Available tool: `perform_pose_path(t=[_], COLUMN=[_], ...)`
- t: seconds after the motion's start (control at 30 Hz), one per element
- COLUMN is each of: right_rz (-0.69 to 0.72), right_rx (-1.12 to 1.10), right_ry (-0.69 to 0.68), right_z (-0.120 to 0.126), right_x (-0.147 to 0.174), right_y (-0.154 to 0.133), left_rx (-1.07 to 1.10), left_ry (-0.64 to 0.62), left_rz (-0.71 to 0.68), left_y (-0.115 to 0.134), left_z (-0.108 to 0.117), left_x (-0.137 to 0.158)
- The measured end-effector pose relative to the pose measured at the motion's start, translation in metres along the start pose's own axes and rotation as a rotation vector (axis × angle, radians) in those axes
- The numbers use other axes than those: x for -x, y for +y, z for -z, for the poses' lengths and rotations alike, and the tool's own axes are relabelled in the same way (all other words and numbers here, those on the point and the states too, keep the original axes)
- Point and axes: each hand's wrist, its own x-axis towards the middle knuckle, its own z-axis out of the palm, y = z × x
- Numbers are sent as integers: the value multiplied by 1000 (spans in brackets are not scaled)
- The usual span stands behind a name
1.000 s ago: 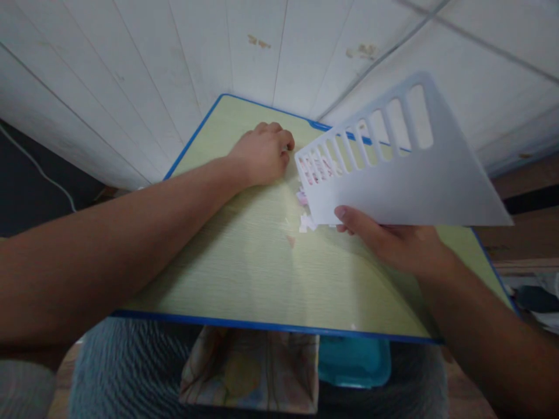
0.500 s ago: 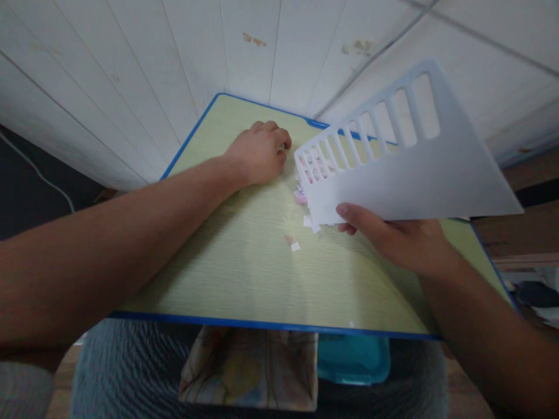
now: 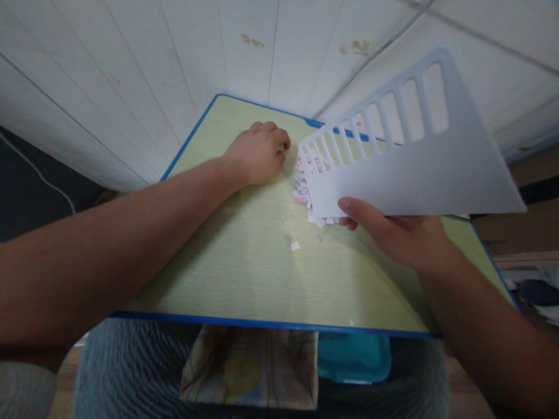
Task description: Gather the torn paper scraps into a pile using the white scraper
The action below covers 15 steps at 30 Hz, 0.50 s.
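Grey-blue cloth (image 3: 122, 372) covers both legs (image 3: 421, 378), its surface rippled with fine, wavy dark lines. The left hand (image 3: 259, 152), right hand (image 3: 397, 235) and forearms (image 3: 174, 215) are bare. I see a short, rounded thumbnail (image 3: 345, 203) on the right. Pale grey fabric (image 3: 26, 390) shows below the left elbow, perhaps a sleeve; I cannot tell.

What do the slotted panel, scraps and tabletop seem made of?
White slotted panel: probably matte plastic, smooth and rigidly flat. Small white-and-pink scraps: likely matte paper, thin and flat. Yellow-green blue-edged tabletop: possibly satin laminate, finely grained, softly reflective.
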Motion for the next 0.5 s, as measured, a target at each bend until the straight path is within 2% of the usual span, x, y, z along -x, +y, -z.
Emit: perform_pose_path(t=[0.27, 0.4, 0.5], right_rz=[-81, -12, 29], right_rx=[-80, -46, -16], right_ry=[-11, -42, -63], right_z=[-19, -21, -15], right_x=[-2, -3, -3], right_y=[-2, -1, -3], left_rx=[80, 86, 89], left_ry=[-24, -83, -78], left_rz=[-8, 2, 1], left_y=[-2, -2, 0], left_z=[1, 1, 3], left_x=[0, -1, 0])
